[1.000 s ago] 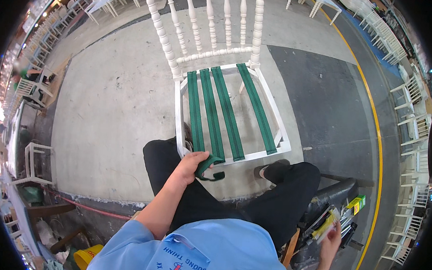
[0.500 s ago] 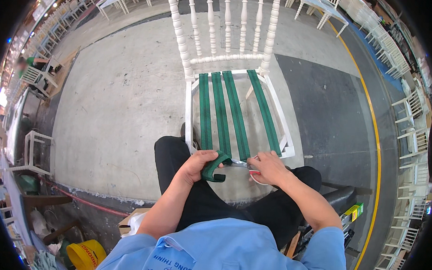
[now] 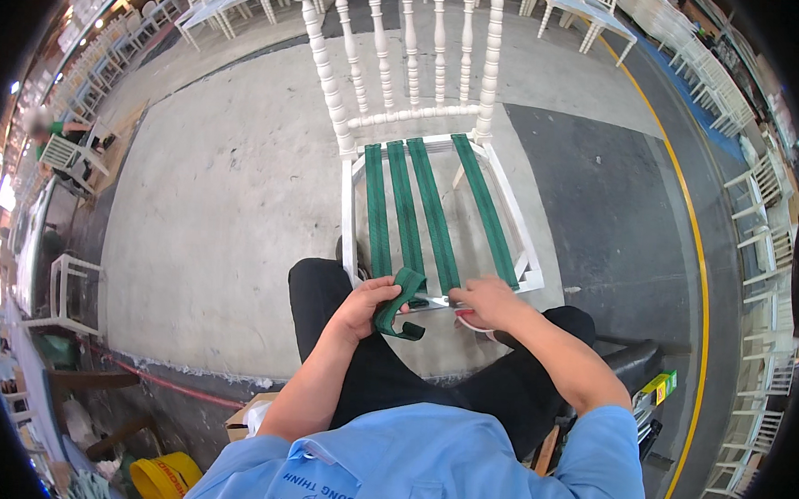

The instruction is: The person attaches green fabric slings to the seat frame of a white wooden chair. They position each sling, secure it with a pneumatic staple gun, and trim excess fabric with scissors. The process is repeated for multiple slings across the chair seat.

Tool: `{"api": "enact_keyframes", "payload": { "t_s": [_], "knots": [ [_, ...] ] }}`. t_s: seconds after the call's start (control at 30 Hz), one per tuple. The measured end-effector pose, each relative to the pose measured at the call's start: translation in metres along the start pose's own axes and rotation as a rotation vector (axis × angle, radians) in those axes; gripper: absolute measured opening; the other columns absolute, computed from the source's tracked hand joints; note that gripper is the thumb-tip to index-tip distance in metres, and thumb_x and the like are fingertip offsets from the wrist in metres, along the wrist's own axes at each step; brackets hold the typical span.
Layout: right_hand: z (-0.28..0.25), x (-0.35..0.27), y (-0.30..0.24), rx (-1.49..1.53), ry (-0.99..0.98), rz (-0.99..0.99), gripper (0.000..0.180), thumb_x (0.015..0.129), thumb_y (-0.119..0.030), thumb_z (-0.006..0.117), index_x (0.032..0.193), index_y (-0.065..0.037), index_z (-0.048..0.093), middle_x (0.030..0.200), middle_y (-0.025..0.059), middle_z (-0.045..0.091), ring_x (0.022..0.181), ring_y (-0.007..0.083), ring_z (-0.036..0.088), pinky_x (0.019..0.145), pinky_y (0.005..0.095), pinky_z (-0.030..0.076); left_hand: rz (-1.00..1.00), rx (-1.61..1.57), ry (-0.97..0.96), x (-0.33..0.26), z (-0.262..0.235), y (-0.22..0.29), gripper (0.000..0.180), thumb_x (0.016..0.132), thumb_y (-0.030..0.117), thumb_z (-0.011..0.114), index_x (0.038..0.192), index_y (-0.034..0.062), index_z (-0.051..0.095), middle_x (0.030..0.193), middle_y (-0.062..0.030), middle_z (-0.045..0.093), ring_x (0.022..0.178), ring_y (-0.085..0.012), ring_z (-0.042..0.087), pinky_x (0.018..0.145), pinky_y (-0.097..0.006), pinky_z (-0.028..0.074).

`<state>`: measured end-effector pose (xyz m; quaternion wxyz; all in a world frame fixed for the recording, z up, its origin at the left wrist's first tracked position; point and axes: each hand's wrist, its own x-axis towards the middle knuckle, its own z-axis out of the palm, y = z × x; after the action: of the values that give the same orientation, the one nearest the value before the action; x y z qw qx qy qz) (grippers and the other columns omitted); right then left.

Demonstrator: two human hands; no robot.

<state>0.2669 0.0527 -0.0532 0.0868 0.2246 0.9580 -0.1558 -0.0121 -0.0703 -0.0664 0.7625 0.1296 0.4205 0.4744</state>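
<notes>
A white chair frame [image 3: 348, 213] with a turned-spindle back stands before me. Several green webbing straps [image 3: 429, 206] run from back to front across its open seat, with a wider gap before the rightmost one. Bunched in my left hand [image 3: 363, 307] is a loose green webbing strap [image 3: 398, 307], its end curling below the fingers near the front rail. My right hand [image 3: 489, 302] is closed on scissors [image 3: 473, 323] with red and white handles, at the front rail just right of the strap. The fingers mostly hide the blades.
White chairs [image 3: 760, 252] line the right side beyond a yellow floor line [image 3: 703, 289]. At the lower left are a yellow bucket [image 3: 165, 480] and a white stool frame [image 3: 78, 296]. A person [image 3: 70, 141] sits at far left. Tools lie by a green-yellow box [image 3: 658, 386].
My right hand has moved slightly left and up with the scissors, and the blades show less. The loose strap in my left hand has shifted a little. The view has tilted slightly.
</notes>
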Motion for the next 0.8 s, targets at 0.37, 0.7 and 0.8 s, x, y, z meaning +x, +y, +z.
{"api": "enact_keyframes", "payload": {
  "t_s": [0.37, 0.7, 0.8],
  "knots": [
    [0.053, -0.33, -0.024, 0.541, 1.211, 1.37, 0.059, 0.094, -0.01, 0.082, 0.146, -0.003, 0.055, 0.122, 0.012, 0.07, 0.11, 0.0197, 0.068, 0.096, 0.0329, 0.054, 0.025, 0.483, 0.088, 0.059, 0.033, -0.043, 0.028, 0.106, 0.014, 0.064, 0.132, 0.0039, 0.068, 0.109, -0.0022, 0.072, 0.094, -0.0138, 0.069, 0.085, -0.031, 0.055],
    [0.153, -0.439, -0.157, 0.026, 0.585, 1.771, 0.043, 0.103, -0.037, 0.062, 0.122, -0.001, 0.073, 0.119, 0.0304, 0.071, 0.103, 0.0502, 0.067, 0.089, 0.0525, 0.055, 0.134, 0.901, 0.465, 0.096, 0.074, -0.1, 0.047, 0.093, 0.026, 0.066, 0.131, -0.0017, 0.069, 0.125, -0.0263, 0.072, 0.121, -0.0401, 0.068, 0.102, -0.044, 0.053],
    [0.137, -0.431, -0.148, -0.157, 0.663, 1.617, 0.039, 0.101, -0.034, 0.065, 0.117, 0.0, 0.075, 0.112, 0.0261, 0.073, 0.095, 0.0467, 0.068, 0.085, 0.0554, 0.055, 0.068, 0.851, 0.488, 0.089, 0.077, -0.101, 0.045, 0.09, 0.024, 0.061, 0.126, -0.002, 0.071, 0.125, -0.028, 0.072, 0.122, -0.0429, 0.067, 0.103, -0.046, 0.052]
  ]
}}
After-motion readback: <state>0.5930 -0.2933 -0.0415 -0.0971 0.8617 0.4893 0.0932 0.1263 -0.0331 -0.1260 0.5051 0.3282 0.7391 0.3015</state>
